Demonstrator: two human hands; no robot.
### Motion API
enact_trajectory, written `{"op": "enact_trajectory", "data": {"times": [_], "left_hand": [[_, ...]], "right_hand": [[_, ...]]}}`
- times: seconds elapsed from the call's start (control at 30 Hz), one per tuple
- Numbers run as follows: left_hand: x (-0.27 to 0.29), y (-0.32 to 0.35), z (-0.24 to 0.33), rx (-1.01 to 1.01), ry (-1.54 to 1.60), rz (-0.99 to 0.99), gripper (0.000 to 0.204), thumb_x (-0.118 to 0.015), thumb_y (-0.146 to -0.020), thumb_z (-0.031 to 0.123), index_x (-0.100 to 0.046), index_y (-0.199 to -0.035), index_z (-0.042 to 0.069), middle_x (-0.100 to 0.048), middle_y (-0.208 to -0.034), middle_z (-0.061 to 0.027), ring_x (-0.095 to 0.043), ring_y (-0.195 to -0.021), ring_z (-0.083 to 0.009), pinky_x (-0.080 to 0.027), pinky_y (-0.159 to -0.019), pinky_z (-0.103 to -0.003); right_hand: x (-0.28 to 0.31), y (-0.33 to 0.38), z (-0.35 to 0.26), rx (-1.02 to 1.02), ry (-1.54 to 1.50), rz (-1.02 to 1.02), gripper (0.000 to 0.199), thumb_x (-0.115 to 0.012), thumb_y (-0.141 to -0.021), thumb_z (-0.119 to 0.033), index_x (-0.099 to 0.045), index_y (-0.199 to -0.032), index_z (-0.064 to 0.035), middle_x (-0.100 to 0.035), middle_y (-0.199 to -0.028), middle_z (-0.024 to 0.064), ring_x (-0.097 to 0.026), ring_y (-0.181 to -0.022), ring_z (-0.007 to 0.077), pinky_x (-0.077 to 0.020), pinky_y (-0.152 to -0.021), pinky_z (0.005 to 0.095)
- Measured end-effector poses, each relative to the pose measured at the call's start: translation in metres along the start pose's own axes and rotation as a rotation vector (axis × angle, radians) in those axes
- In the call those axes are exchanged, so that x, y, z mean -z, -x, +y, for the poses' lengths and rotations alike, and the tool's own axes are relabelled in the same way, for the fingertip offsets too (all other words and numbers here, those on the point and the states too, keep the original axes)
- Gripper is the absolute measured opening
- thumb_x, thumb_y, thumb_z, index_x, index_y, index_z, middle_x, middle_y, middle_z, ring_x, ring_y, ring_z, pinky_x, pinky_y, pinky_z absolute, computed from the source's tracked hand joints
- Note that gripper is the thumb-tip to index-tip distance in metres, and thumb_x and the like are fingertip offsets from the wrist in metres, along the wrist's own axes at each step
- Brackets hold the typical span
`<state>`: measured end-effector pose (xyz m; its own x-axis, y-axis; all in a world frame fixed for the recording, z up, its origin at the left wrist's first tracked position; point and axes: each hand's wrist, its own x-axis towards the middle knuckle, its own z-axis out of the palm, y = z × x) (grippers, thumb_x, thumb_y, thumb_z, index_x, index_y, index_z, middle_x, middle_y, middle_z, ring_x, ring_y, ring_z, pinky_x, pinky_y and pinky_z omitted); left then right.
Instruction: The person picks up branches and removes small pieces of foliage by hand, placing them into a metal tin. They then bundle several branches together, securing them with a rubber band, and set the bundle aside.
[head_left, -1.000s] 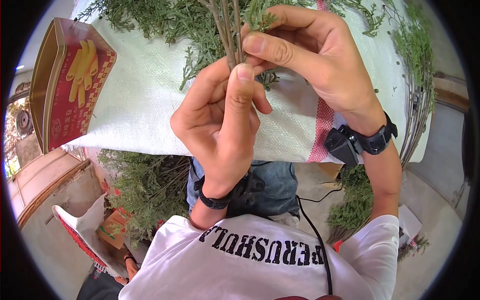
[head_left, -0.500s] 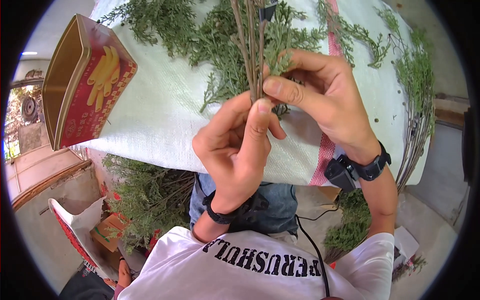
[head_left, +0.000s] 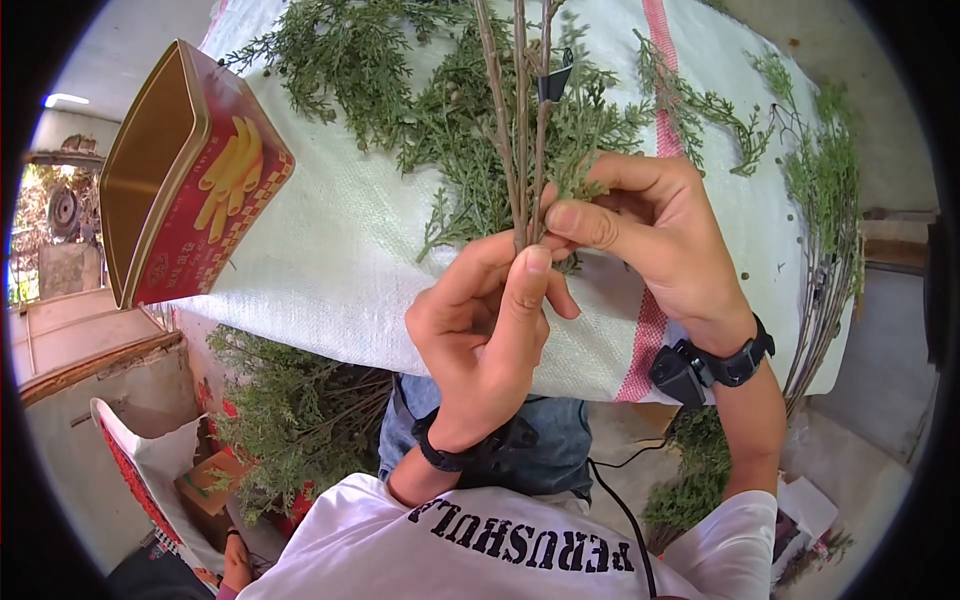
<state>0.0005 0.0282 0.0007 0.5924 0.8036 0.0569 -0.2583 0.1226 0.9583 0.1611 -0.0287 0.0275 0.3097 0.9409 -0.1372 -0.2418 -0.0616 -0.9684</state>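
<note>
Several thin brown woody stems (head_left: 520,130) stand in a bundle, their lower ends pinched between the thumb and fingers of my left hand (head_left: 485,320). My right hand (head_left: 655,220) is closed on a small green conifer sprig (head_left: 577,178) and presses it against the right side of the bundle, just above my left thumb. A small black clip-like piece (head_left: 556,78) sits on one of the stems. Behind the bundle, loose conifer sprigs (head_left: 460,140) lie on white woven sacking (head_left: 310,250) with a pink stripe. The sprig's lower end is hidden by my fingers.
An open red-and-gold tin (head_left: 225,190) lies at the left on the sacking. A long bundle of finished-looking branches (head_left: 825,220) lies along the right edge. More greenery (head_left: 300,410) is below the sacking, near a white bag (head_left: 150,460). Another person's hand (head_left: 236,560) shows at lower left.
Both hands and the stems sit slightly lower and further right in the picture, as the whole view has shifted. My grip on stems and sprig looks the same.
</note>
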Motion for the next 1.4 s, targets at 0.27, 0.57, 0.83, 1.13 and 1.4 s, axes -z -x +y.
{"op": "enact_trajectory", "data": {"times": [0.27,0.57,0.83,1.13,1.4], "left_hand": [[0.003,0.000,0.000,0.051,0.003,-0.003,0.018,-0.058,-0.104,0.009,-0.065,-0.111,-0.006,-0.069,-0.072,-0.0102,-0.044,-0.044,-0.0016,-0.031,-0.042,-0.018],[0.000,0.005,0.002,0.113,0.039,0.009,0.020,-0.058,-0.104,0.009,-0.063,-0.116,-0.005,-0.069,-0.071,-0.0078,-0.044,-0.044,-0.0007,-0.031,-0.041,-0.018],[-0.001,0.008,0.011,0.118,0.093,0.037,0.018,-0.055,-0.102,0.005,-0.061,-0.117,-0.005,-0.068,-0.074,-0.0090,-0.046,-0.041,-0.0054,-0.033,-0.041,-0.020],[0.008,0.001,-0.003,0.030,0.267,-0.047,0.012,-0.061,-0.096,-0.003,-0.058,-0.108,-0.006,-0.067,-0.101,-0.0153,-0.057,-0.051,-0.0107,-0.040,-0.044,-0.022],[0.004,0.001,0.004,0.099,0.257,-0.020,0.014,-0.066,-0.095,-0.001,-0.059,-0.106,-0.005,-0.068,-0.102,-0.0123,-0.062,-0.058,-0.0121,-0.045,-0.049,-0.023]], "right_hand": [[-0.002,-0.001,0.007,0.099,0.047,0.027,0.009,-0.075,-0.091,-0.003,-0.073,-0.095,0.0043,-0.070,-0.088,0.0037,-0.065,-0.079,0.0087,-0.0522,-0.072,0.0229],[0.009,0.011,-0.021,0.074,0.228,-0.007,0.013,-0.077,-0.088,-0.004,-0.073,-0.098,0.0036,-0.071,-0.097,0.0053,-0.065,-0.084,0.0084,-0.0515,-0.069,0.0210],[0.112,0.053,-0.075,-0.183,0.944,0.692,0.034,-0.078,-0.089,-0.032,-0.073,-0.082,0.0013,-0.067,-0.065,0.0044,-0.062,-0.054,0.0086,-0.0462,-0.048,0.0236],[0.138,0.036,-0.049,-0.386,0.908,0.634,0.031,-0.076,-0.089,-0.022,-0.070,-0.084,0.0079,-0.070,-0.069,0.0110,-0.066,-0.055,0.0148,-0.0518,-0.049,0.0290],[0.131,0.040,-0.060,0.290,0.415,0.795,0.026,-0.070,-0.095,-0.015,-0.068,-0.109,0.0060,-0.074,-0.098,0.0152,-0.071,-0.078,0.0156,-0.0570,-0.066,0.0278]]}}
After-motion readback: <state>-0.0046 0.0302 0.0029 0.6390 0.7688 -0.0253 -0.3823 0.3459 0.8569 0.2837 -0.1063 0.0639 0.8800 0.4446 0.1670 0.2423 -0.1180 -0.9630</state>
